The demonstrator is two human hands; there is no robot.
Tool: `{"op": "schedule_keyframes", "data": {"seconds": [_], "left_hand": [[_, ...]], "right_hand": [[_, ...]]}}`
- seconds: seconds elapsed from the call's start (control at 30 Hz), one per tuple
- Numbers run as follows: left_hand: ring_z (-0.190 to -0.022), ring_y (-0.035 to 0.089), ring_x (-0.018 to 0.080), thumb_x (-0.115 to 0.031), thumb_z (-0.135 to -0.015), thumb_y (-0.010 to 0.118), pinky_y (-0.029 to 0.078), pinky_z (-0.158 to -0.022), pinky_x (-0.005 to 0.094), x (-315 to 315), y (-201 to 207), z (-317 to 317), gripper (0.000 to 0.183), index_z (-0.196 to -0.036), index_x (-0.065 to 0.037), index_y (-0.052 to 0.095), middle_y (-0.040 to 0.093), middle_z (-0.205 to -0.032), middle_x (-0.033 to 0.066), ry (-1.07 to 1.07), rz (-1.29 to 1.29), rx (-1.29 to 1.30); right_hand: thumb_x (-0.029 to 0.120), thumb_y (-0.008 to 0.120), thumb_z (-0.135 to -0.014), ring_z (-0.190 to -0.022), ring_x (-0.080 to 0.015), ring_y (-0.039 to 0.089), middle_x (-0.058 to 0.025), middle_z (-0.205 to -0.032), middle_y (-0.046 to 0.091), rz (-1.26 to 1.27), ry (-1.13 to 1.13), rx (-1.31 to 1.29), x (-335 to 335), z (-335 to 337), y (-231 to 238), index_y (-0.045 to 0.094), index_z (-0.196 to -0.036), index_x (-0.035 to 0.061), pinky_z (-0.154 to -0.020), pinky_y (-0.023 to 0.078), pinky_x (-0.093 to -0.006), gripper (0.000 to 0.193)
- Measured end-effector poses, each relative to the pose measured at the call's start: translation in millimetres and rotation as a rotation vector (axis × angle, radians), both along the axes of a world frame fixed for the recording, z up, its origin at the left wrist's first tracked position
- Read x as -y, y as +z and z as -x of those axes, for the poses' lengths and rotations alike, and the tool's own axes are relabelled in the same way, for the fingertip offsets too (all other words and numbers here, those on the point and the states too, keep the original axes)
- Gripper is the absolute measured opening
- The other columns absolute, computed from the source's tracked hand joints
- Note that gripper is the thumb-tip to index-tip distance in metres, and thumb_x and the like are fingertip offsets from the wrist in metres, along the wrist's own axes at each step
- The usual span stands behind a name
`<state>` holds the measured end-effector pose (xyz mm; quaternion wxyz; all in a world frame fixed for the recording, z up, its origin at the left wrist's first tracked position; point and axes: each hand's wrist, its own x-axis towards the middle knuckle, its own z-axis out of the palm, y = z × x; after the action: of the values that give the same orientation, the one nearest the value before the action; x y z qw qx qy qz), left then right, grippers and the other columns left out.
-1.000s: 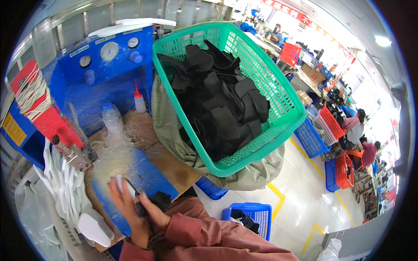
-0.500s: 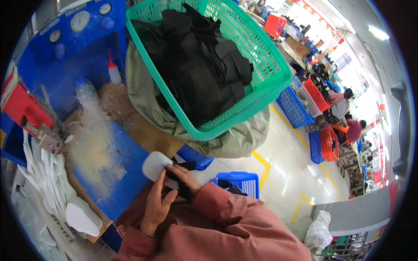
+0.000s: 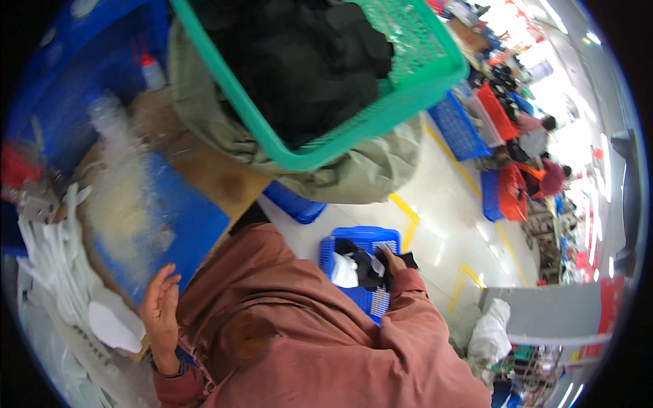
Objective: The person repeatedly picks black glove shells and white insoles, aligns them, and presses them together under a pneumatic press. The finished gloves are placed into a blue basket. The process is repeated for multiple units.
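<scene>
My right hand [image 3: 394,260] is lowered at the right edge of the blue basket [image 3: 371,234] on the floor, its fingers closed on a black fabric piece [image 3: 408,260]. A pale part shows beside those fingers; whether it belongs to the same piece I cannot tell. Black pieces and a white sole-shaped piece [image 3: 345,270] lie in that basket. My left hand [image 3: 161,309] is raised, empty, with fingers partly spread, near the front edge of the blue work board [image 3: 183,224]. Close to it, white sole-shaped pieces [image 3: 112,318] are stacked on the left.
A large green basket [image 3: 286,158] of black pieces rests on a greyish-green cloth [image 3: 381,183]. Glue-like crust covers the bench, where a clear bottle [image 3: 109,119] and a red-tipped bottle [image 3: 153,71] stand. A red and metal machine part [image 3: 34,197] is at left. People sit farther off.
My right hand has gone from my lap down to the floor basket with the black piece. My left hand has moved left, away from the white sole. The view has shifted.
</scene>
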<state>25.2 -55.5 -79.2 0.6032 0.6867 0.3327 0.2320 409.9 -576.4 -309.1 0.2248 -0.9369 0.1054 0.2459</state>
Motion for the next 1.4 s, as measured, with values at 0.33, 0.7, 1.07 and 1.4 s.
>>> {"op": "schedule_keyframes", "data": {"seconds": [0.33,0.7,1.07,1.4], "left_hand": [[-0.106,0.070,0.0199,-0.001,-0.097,0.064,0.059,-0.084,0.0312,-7,49,77,0.035,-0.132,0.001,0.065,0.070,-0.120,0.0134,0.262,-0.125,-0.202],[-0.097,0.070,0.0268,-0.006,-0.089,0.070,0.057,-0.084,0.0363,16,43,18,0.032,-0.119,0.002,0.070,0.072,-0.116,0.0183,-0.010,-0.253,-0.144],[-0.097,0.072,0.0314,-0.009,-0.088,0.073,0.058,-0.085,0.0393,14,15,25,0.033,-0.120,0.002,0.071,0.072,-0.117,0.0202,-0.043,-0.096,-0.198],[-0.104,0.072,0.0351,-0.014,-0.089,0.075,0.058,-0.088,0.0421,9,23,7,0.035,-0.121,0.001,0.071,0.071,-0.122,0.0205,-0.169,-0.198,-0.277]], "right_hand": [[0.026,0.060,-0.106,-0.083,-0.0155,0.073,-0.0147,-0.109,0.075,-0.527,-0.057,0.598,-99,-97,147,0.069,-0.124,-0.0033,-0.069,0.060,-0.0273,0.036],[0.034,0.074,-0.091,-0.109,-0.0378,0.070,-0.0243,-0.125,0.069,-0.086,1.202,0.717,-448,-105,438,0.061,-0.137,-0.0001,-0.096,0.055,-0.0444,0.059],[0.032,0.084,-0.078,-0.125,-0.0379,0.064,-0.0240,-0.130,0.068,0.343,0.784,0.676,-425,-266,429,0.063,-0.132,-0.0009,-0.104,0.052,-0.0477,0.067],[0.021,0.072,-0.085,-0.121,-0.0437,0.064,-0.0279,-0.130,0.065,0.412,0.704,0.619,-454,-265,368,0.056,-0.139,0.0029,-0.103,0.051,-0.0502,0.059]]}}
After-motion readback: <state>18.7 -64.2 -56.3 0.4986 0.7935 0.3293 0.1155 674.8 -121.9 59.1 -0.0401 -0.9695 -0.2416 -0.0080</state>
